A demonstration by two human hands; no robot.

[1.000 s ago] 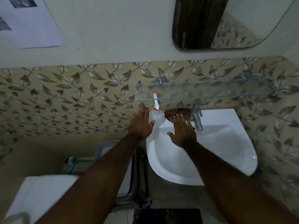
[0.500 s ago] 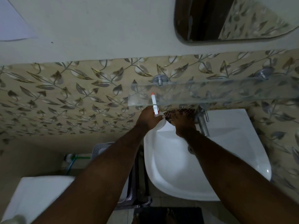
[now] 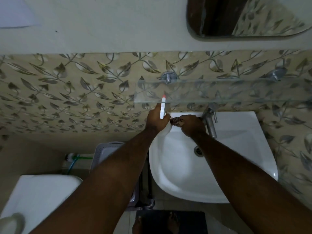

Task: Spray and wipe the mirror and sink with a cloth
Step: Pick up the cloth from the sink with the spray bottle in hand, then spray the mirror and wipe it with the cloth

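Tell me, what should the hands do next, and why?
Probably lift both things off the sink rim. The left hand is wrapped around the spray bottle, and the right hand is closed on the patterned cloth, while the mirror above waits.

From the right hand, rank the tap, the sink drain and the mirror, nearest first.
1. Tap: just right of the right hand, about touching.
2. Sink drain: below the hand, in the basin.
3. Mirror: farthest, high on the wall.
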